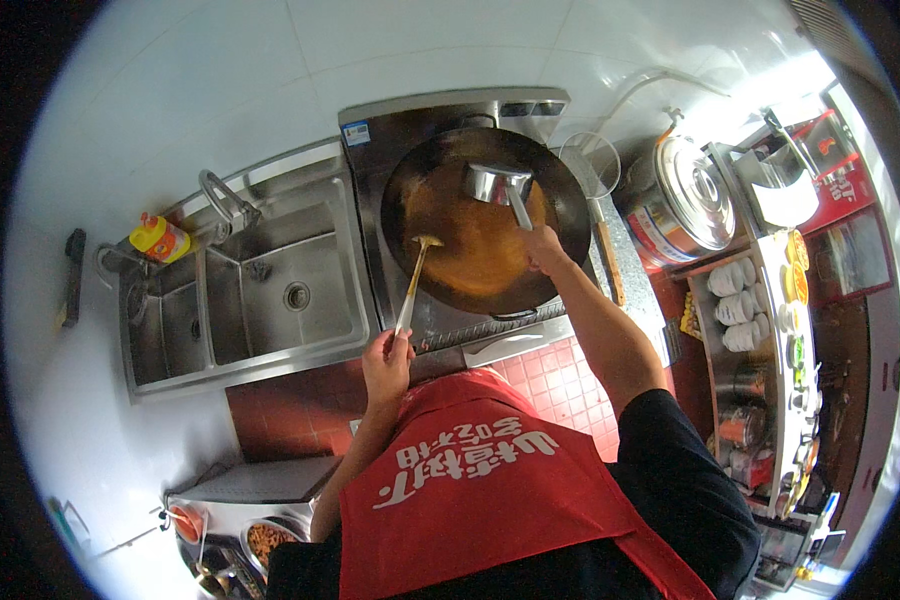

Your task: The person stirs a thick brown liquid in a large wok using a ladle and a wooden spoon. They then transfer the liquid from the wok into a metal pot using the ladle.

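Observation:
A large dark wok (450,161) sits on the stove, its inside covered with a brown, glossy layer that looks like liquid. My left hand (387,366) grips the pale handle of a long utensil (414,289). The utensil's short, wide head is inside the wok at the left; whether it is a brush or a ladle is unclear. With my right hand (547,250) I hold a steel dipper (493,182) by its handle over the far half of the wok. The dipper looks tilted, and its contents are hidden.
Left of the stove is a steel double sink (285,259) with a faucet (221,199) and a yellow bottle (161,240). A wooden-handled strainer (607,251) lies right of the wok, beside a lidded steel pot (694,195). Shelves hold stacked white cups (735,307). A food bowl (266,541) stands lower left.

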